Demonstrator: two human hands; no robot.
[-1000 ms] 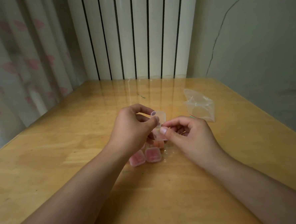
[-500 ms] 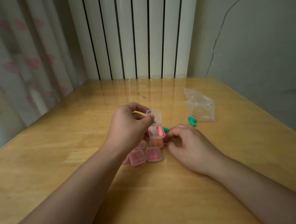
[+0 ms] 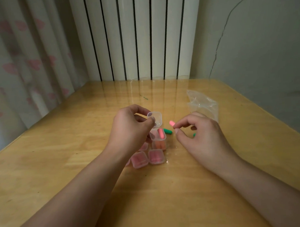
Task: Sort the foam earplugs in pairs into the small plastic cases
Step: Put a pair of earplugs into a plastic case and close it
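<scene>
Meanwhile, the left hand [image 3: 131, 130] grips the open case [image 3: 157, 130], one pink earplug [image 3: 161, 133] inside; just right of that case, the right hand [image 3: 199, 135] pinches a second pink earplug [image 3: 172, 123].

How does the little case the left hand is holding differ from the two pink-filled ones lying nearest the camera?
The held case has its lid up, gripped by the left hand, and shows one pink earplug. The two nearest cases are closed, untouched on the table, looking full of pink. All are small clear plastic boxes.
</scene>
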